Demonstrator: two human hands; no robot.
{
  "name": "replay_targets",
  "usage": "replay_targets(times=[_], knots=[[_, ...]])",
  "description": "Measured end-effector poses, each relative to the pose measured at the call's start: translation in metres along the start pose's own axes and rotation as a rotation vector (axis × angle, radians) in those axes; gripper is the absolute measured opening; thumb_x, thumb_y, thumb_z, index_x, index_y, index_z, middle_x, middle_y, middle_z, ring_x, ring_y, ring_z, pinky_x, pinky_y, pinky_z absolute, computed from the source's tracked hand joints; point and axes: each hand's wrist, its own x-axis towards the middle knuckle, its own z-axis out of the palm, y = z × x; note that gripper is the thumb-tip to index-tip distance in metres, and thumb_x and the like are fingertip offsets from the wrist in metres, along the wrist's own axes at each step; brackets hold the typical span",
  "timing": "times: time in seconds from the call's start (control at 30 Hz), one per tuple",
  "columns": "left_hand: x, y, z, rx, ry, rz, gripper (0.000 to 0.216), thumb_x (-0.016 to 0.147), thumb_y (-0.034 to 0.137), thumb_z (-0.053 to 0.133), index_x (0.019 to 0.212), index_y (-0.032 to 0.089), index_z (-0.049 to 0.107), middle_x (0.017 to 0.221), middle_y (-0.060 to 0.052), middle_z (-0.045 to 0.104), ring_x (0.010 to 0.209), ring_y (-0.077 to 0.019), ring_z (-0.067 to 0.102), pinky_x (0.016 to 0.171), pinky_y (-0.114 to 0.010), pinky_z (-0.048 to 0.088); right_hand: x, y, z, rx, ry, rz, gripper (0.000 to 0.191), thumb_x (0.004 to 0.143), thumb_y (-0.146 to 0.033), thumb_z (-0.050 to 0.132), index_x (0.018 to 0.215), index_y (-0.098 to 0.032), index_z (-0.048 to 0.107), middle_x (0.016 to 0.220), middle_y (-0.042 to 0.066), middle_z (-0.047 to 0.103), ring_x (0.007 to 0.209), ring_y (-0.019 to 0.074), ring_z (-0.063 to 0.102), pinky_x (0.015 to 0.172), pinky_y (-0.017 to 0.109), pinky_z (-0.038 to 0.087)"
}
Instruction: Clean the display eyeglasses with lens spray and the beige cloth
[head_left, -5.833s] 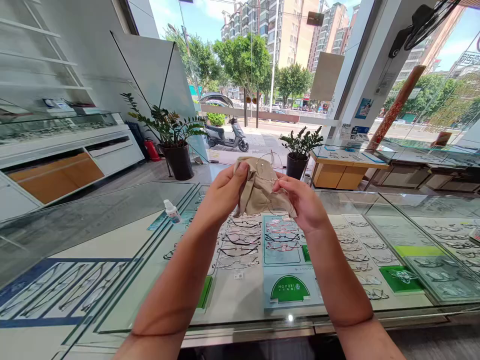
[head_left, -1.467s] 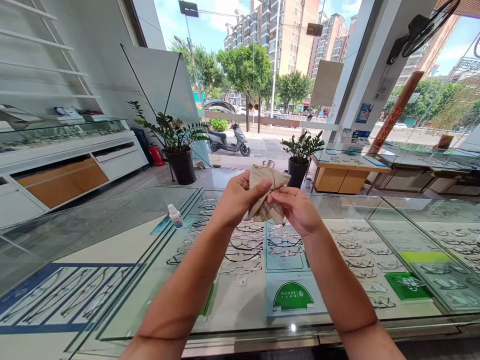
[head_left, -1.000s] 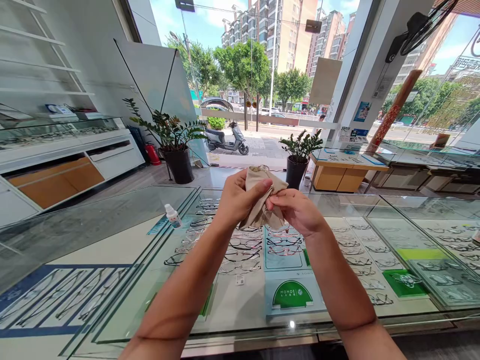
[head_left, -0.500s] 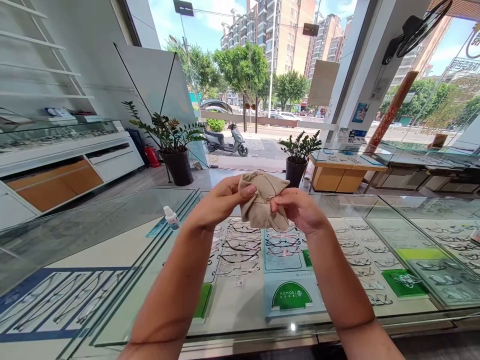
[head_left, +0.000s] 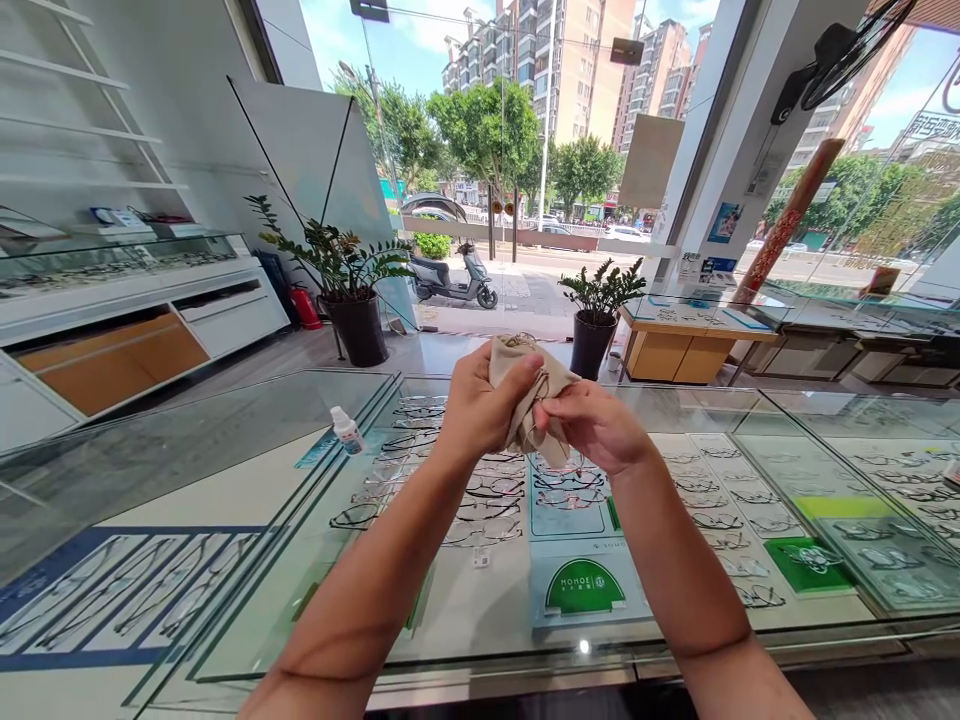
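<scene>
In the middle of the head view, a beige cloth [head_left: 554, 378] is bunched around thin wire-rimmed glasses [head_left: 541, 432], held up above the glass counter. My left hand [head_left: 484, 405] is closed on the cloth, its thumb laid across the top and pressing the folds together. On the other side my right hand [head_left: 604, 425] pinches the glasses by the frame at the cloth's edge. Most of the lenses and frame are covered by fabric and fingers.
Below is the glass display counter [head_left: 465, 610] with rows of eyeglasses [head_left: 491, 510] inside. A white spray bottle [head_left: 346, 430] stands left of my hands. Beyond the counter are two potted plants [head_left: 358, 325], a wooden-fronted cabinet [head_left: 664, 355] and a glass front facing the street.
My left hand has shifted right and its thumb has slid over the cloth, which is now folded tighter around the glasses. My right hand stays nearly in place.
</scene>
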Motion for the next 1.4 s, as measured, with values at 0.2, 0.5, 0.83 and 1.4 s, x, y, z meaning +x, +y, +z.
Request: replay_targets(times=[0.2, 0.5, 0.83, 1.4], knots=[[0.008, 0.005, -0.021, -0.003, -0.241, -0.098, 0.058, 0.094, 0.074, 0.071, 0.076, 0.018, 0.07, 0.066, -0.004, 0.067, 0.058, -0.016, 0.059, 0.055, -0.027, 0.049, -0.002, -0.006, -0.007, -0.057, 0.009, -0.002, 0.026, 0.078, -0.04, 0.087, 0.068, -0.017, 0.08, 0.066, 0.003, 0.067, 0.061, 0.014, 0.057, 0.061, 0.029, 0.047], [0.016, 0.005, -0.041, -0.151, -0.496, -0.184, 0.044, 0.075, 0.044, 0.098, 0.105, 0.017, 0.08, 0.091, -0.01, 0.079, 0.079, -0.0215, 0.072, 0.07, -0.029, 0.059, -0.003, -0.008, -0.014, -0.024, 0.036, 0.014, 0.029, 0.077, -0.042, 0.088, 0.07, -0.016, 0.077, 0.067, 0.003, 0.067, 0.058, 0.0118, 0.054, 0.056, 0.026, 0.044], [0.0, -0.001, -0.009, 0.041, -0.008, 0.015, 0.053, 0.087, 0.069, 0.081, 0.079, 0.018, 0.07, 0.068, -0.002, 0.067, 0.059, -0.0138, 0.055, 0.055, -0.025, 0.047, 0.0, 0.002, -0.003, -0.017, -0.036, 0.003, 0.032, 0.081, -0.046, 0.089, 0.075, -0.017, 0.077, 0.071, 0.002, 0.065, 0.062, 0.0131, 0.056, 0.061, 0.028, 0.049], [0.005, -0.005, -0.014, -0.045, -0.215, -0.058, 0.045, 0.08, 0.057, 0.092, 0.09, 0.018, 0.072, 0.072, -0.003, 0.072, 0.06, -0.0145, 0.061, 0.058, -0.025, 0.051, 0.0, -0.002, -0.01, -0.099, -0.013, -0.037, 0.031, 0.08, -0.048, 0.09, 0.076, -0.019, 0.079, 0.073, 0.002, 0.068, 0.066, 0.0144, 0.057, 0.063, 0.029, 0.05]])
